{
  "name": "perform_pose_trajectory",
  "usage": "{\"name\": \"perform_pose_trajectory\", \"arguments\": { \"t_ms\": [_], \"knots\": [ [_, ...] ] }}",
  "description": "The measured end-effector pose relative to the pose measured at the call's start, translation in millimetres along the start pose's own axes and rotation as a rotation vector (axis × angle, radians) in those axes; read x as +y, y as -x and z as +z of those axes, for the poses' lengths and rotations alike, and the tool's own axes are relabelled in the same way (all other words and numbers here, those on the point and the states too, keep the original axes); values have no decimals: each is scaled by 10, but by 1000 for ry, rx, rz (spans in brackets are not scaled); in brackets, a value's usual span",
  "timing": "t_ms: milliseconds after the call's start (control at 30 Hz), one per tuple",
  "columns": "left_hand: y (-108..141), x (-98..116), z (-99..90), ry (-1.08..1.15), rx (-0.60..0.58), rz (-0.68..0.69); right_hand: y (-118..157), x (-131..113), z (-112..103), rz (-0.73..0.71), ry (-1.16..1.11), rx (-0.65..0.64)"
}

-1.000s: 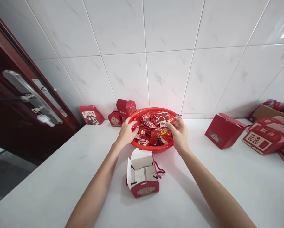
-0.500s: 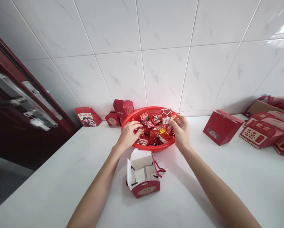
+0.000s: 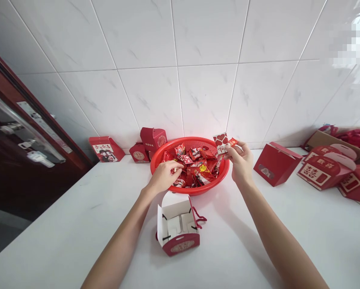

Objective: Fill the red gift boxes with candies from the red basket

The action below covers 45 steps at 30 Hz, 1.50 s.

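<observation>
Sweets (image 3: pixel 198 170) lie heaped in the basket (image 3: pixel 198 190), which stands on the table (image 3: pixel 62 216) close to the wall (image 3: pixel 207 96). The right hand (image 3: pixel 242 160) is raised at the basket's right rim, thumb and fingers pinched on the hearts packet (image 3: pixel 221 142); a red packet (image 3: pixel 233 142) shows beside it, at the same fingers. The left hand (image 3: pixel 164 176) reaches over the left rim, its fingers bent close together above the heap; something small shows under them, but I cannot tell whether they grip it.

The hearts packet seems pinched near one side only, so a loose thumb could let it swivel or drop, and the red packet could slip away with it. Pressing down on the left rim could tip the basket and spill sweets. The open box (image 3: pixel 183 245) looks light, so a wrist or sleeve brushing its raised flap could push it askew, and its cord (image 3: pixel 200 218) could snag a finger.

The box stands between the forearms, just in front of the basket, its top open upwards. Bare table lies outside both forearms; the left edge, towards the door (image 3: pixel 8 176), is well apart from the basket, while the wall limits reach behind it
</observation>
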<state>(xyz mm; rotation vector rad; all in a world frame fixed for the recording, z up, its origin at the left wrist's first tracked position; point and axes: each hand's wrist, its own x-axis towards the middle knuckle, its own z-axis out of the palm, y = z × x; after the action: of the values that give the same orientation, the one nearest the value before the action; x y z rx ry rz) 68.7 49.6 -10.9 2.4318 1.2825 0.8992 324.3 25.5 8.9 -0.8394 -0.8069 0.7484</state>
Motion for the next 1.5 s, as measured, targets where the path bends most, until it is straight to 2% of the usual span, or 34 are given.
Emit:
{"name": "perform_pose_trajectory", "arguments": {
  "t_ms": [367,633,733,867,933,1067,1133,1200,1300,1367,1500],
  "knots": [
    [-20,93,-3,-32,-92,-80,44,-42,-8,14,71,-81],
    [-3,98,-20,16,-140,-79,76,45,-17,3,182,-150],
    [9,67,-19,29,-134,-91,84,106,-12,-3,325,-241],
    [21,34,-2,87,-66,-103,88,203,-9,-47,590,-454],
    [26,42,-2,96,-76,-89,97,251,-8,-16,669,-555],
    [38,119,-16,104,-141,-88,140,286,7,17,790,-594],
    [44,172,-17,127,-142,-65,186,262,26,27,782,-635],
    [50,220,-12,184,-144,-27,254,230,54,66,699,-744],
    [52,263,-7,319,-219,-27,366,227,114,68,584,-850],
    [48,272,-10,358,-256,-47,412,251,175,51,570,-844],
    [34,259,-19,314,-218,-62,425,149,288,66,610,-762]
  ]
}}
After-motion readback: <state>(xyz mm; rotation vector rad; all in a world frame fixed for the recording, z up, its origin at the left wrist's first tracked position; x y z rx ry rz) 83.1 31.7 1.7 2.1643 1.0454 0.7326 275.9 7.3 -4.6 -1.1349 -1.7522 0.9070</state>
